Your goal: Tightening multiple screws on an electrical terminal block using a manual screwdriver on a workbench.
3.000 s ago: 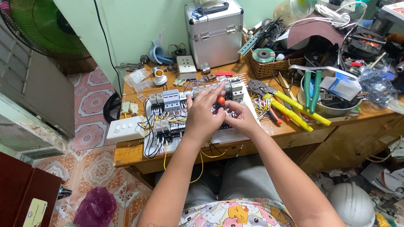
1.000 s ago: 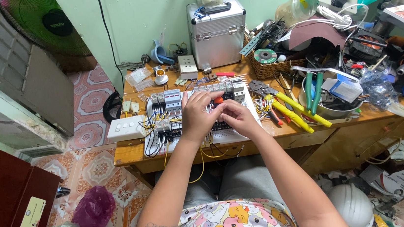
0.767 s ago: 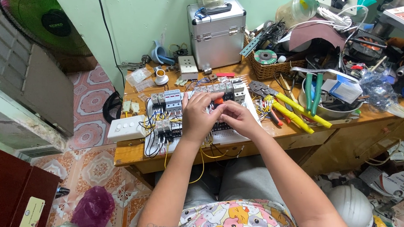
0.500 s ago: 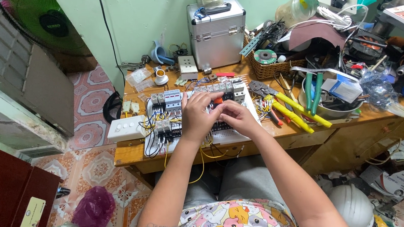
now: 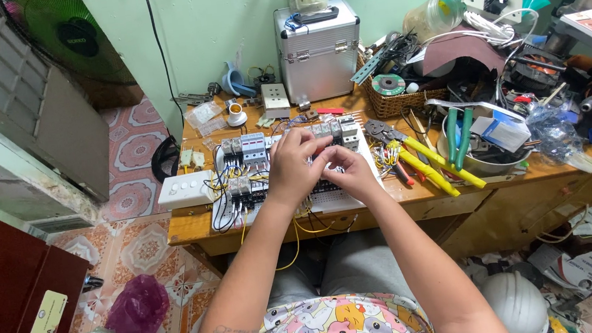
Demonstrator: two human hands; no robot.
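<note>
Hands meet over the panel (image 5: pixel 342 199), which lies flat on the worktop (image 5: pixel 186 228) in front of the silver case (image 5: pixel 319 50). Left hand (image 5: pixel 295 168) curls its fingers onto the breakers (image 5: pixel 342 131); right hand (image 5: pixel 348 170) pinches something small beside it, probably for steadiness. Yellow pliers (image 5: pixel 431 159) wait right of the panel.

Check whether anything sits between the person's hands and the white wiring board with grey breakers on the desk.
Nothing visible does. The left hand and right hand already rest on the white wiring board with grey breakers, fingers bunched over its middle. The yellow-handled pliers lie off to the right, clear of both hands.
</note>
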